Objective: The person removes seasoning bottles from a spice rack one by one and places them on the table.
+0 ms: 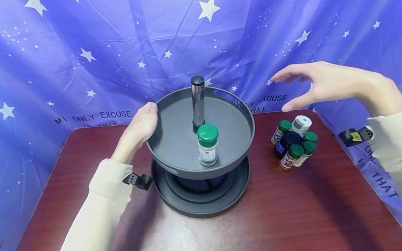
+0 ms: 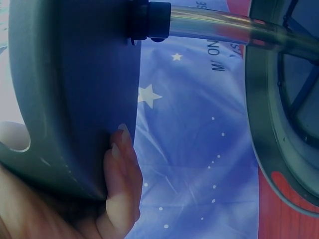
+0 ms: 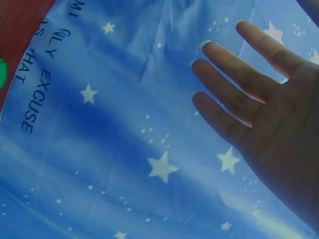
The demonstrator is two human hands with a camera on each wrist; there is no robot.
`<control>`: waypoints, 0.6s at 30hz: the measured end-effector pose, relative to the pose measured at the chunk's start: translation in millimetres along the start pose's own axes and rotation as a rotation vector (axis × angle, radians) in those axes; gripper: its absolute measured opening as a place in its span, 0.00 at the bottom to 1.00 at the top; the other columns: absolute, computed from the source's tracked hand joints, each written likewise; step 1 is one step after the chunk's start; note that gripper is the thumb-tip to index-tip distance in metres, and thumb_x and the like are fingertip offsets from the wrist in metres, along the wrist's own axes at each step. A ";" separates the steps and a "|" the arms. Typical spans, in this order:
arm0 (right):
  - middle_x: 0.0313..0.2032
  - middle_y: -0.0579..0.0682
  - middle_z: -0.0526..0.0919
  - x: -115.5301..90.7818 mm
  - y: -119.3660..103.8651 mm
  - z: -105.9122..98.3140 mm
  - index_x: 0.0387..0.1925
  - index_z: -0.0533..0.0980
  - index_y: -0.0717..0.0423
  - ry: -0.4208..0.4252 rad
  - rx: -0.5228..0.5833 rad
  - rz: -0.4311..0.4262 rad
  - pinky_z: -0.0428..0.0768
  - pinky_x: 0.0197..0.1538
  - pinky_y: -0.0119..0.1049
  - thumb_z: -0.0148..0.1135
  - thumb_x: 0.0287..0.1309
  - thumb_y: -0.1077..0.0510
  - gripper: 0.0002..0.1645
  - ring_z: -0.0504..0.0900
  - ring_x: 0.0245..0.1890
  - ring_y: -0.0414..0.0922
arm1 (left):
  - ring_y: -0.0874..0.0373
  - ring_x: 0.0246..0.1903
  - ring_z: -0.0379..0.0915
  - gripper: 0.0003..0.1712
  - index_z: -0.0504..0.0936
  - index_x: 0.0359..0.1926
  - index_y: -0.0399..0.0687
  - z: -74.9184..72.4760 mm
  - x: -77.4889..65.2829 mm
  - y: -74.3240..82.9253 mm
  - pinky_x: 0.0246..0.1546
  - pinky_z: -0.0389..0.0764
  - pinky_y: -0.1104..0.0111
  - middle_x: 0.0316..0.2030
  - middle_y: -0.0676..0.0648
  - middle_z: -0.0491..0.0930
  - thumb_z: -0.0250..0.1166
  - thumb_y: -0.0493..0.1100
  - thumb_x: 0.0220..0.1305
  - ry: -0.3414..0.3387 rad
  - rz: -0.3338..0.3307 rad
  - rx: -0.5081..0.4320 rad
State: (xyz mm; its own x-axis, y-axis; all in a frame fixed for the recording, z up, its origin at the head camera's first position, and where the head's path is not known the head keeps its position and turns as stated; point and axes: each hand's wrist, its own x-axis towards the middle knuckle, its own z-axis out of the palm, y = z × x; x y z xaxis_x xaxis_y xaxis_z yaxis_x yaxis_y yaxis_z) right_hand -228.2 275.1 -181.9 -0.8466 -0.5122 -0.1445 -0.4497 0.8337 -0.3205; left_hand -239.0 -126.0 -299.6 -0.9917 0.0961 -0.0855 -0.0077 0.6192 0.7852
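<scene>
My left hand (image 1: 143, 121) grips the left rim of the upper tray (image 1: 174, 132) of a grey two-tier round stand; the left wrist view has its fingers (image 2: 123, 179) curled beneath the tray. That tray tilts over the lower tray (image 1: 204, 209). A metal post (image 1: 198, 105) with a black top rises through its middle. One spice jar (image 1: 208, 149) with a green lid stands on the upper tray near the front. My right hand (image 1: 323, 82) hovers in the air, fingers spread and holding nothing, above a cluster of jars at the right.
In that cluster are several green-lidded spice jars (image 1: 289, 158), a white-capped container (image 1: 301, 124) and a dark-lidded jar (image 1: 288, 143). They stand on the reddish-brown table (image 1: 291, 214) near its right edge. A blue curtain (image 1: 161, 31) with white stars hangs behind and around the table.
</scene>
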 end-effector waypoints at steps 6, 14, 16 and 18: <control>0.63 0.57 0.72 3.8 -20.1 -1.2 0.67 0.64 0.45 -0.010 -0.039 -0.043 0.65 0.60 0.62 0.71 0.49 0.40 0.46 0.66 0.63 0.57 | 0.44 0.65 0.57 0.27 0.65 0.62 0.34 -0.8 0.0 0.8 0.70 0.59 0.49 0.64 0.34 0.65 0.29 0.46 0.78 0.001 0.010 0.001; 0.65 0.54 0.70 14.3 -43.4 4.6 0.68 0.64 0.47 -0.032 -0.065 -0.122 0.65 0.63 0.61 0.70 0.48 0.37 0.48 0.66 0.65 0.53 | 0.43 0.67 0.56 0.27 0.65 0.62 0.34 -0.5 -1.1 0.4 0.71 0.58 0.49 0.65 0.34 0.65 0.29 0.45 0.78 0.000 0.012 0.008; 0.66 0.53 0.69 16.9 -48.3 6.1 0.68 0.63 0.48 -0.038 -0.069 -0.144 0.65 0.64 0.60 0.70 0.48 0.36 0.49 0.65 0.65 0.53 | 0.43 0.67 0.55 0.27 0.65 0.62 0.34 -0.5 -1.4 0.8 0.71 0.58 0.49 0.66 0.34 0.64 0.29 0.46 0.78 -0.002 0.009 0.011; 0.67 0.53 0.69 19.4 -53.1 7.3 0.68 0.63 0.49 -0.048 -0.069 -0.167 0.65 0.65 0.61 0.70 0.48 0.37 0.49 0.65 0.66 0.53 | 0.43 0.67 0.56 0.27 0.65 0.62 0.34 -0.4 -1.4 1.2 0.71 0.58 0.48 0.66 0.34 0.64 0.28 0.46 0.78 -0.005 0.006 0.009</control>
State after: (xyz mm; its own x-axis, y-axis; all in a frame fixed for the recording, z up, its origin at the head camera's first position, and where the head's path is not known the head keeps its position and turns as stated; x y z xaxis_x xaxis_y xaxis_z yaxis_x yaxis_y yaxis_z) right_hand -218.7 219.3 -174.5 -0.7449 -0.6524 -0.1396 -0.6025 0.7476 -0.2794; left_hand -237.7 -125.7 -298.3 -0.9910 0.1039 -0.0841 -0.0005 0.6259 0.7799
